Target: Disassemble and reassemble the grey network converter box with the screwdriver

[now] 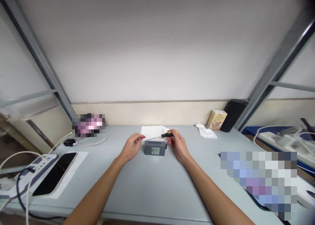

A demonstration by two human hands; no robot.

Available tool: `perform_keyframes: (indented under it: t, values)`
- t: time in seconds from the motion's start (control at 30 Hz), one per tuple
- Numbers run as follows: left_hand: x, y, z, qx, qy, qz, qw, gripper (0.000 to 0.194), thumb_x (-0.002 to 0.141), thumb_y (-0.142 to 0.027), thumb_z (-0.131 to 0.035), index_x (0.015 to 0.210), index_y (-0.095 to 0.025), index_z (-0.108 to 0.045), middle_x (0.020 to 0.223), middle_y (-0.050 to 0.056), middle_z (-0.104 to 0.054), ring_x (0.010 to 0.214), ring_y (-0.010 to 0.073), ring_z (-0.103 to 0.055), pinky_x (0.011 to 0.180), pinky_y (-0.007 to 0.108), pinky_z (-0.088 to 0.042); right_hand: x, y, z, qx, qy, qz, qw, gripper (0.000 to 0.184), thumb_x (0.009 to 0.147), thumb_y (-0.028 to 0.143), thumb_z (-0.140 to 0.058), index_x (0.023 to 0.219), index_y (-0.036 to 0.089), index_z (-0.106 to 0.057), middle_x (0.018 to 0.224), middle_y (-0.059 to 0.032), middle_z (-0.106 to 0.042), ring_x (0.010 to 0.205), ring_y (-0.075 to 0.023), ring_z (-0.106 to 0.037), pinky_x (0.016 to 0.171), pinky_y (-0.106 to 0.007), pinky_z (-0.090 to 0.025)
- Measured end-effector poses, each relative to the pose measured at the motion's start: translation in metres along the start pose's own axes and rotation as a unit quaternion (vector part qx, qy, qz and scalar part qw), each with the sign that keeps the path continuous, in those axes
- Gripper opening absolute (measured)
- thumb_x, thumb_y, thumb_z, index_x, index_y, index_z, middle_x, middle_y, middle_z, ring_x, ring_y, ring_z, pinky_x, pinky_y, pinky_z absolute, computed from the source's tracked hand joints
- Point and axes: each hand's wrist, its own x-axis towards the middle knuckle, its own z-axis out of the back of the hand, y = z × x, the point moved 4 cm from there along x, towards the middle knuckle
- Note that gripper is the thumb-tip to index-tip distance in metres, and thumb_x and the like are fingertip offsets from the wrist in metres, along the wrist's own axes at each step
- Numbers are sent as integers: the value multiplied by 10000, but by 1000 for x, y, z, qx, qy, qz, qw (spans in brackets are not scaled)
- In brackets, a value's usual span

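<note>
A dark grey metal box (147, 150) with a row of vent slots and a pale green label stands on the grey table. Held in my right hand (179, 145) is a screwdriver (168, 134) with a black and yellow handle. Its thin shaft points left, above and behind the box's top edge. To the left of the box is my left hand (131, 146), its fingers loosely bent and apart near the screwdriver's tip. I make out nothing between those fingers. Behind the box lies a white sheet of paper (150, 131).
At the left are a phone (57, 172), a power strip (46, 162), cables and a black charger (70, 142). At the back right stand a small carton (217, 120) and a black cylinder (233, 116), beside crumpled tissue (208, 133). Blurred-out items lie at the right front.
</note>
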Motion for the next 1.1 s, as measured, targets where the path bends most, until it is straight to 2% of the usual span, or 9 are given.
perform_keyframes:
  t: [0.13, 0.23, 0.37, 0.5, 0.63, 0.9, 1.1]
  values:
    - [2, -10, 9, -32, -16, -13, 999, 263, 967, -180, -484, 1062, -202, -728, 1003, 75, -697, 925, 207, -645, 839, 350, -508, 3, 8, 6, 16, -51, 13, 998, 457, 841, 697, -672, 943, 251, -675, 661, 12, -632, 536, -154, -474, 529, -316, -367]
    - [2, -21, 12, -45, -27, -22, 998, 241, 996, -228, -478, 1030, -203, -715, 1024, 89, -705, 964, 223, -648, 840, 360, -502, 0, 25, 10, 35, -80, 43, 995, 428, 870, 681, -652, 941, 259, -667, 653, 9, -607, 532, -160, -475, 519, -330, -369]
    - [-2, -39, 8, -37, 0, -35, 999, 228, 1003, -256, -484, 1015, -204, -706, 1009, 93, -694, 900, 221, -616, 818, 369, -494, -10, 47, 9, 42, -47, 67, 996, 424, 880, 677, -661, 961, 262, -680, 678, -6, -606, 553, -165, -496, 544, -336, -399]
    - [-5, -50, 2, -30, 35, -55, 997, 193, 978, -193, -487, 1016, -213, -675, 977, 70, -656, 851, 203, -593, 778, 351, -482, -17, 52, 6, 0, -26, 79, 997, 446, 885, 708, -639, 938, 267, -680, 648, 4, -585, 553, -163, -492, 553, -327, -376]
    - [-5, -48, 3, -20, 38, -63, 997, 160, 932, -150, -502, 999, -208, -635, 963, 57, -628, 837, 194, -582, 762, 339, -472, -18, 47, 4, -34, 7, 92, 995, 458, 891, 716, -635, 945, 265, -691, 629, 7, -588, 559, -157, -484, 562, -315, -347]
    - [-6, -48, 4, -22, 49, -70, 996, 166, 905, -141, -524, 1008, -208, -635, 1003, 67, -623, 847, 195, -569, 797, 342, -481, -20, 47, -1, -79, 47, 112, 989, 466, 915, 714, -608, 951, 259, -702, 642, 0, -601, 570, -166, -494, 584, -322, -368]
    - [-5, -51, 1, -56, 48, -56, 996, 114, 944, -192, -533, 962, -197, -645, 966, 66, -627, 809, 186, -554, 765, 331, -453, -25, 51, -4, -107, 58, 118, 985, 456, 938, 692, -594, 966, 251, -708, 666, -7, -627, 582, -162, -515, 601, -318, -393]
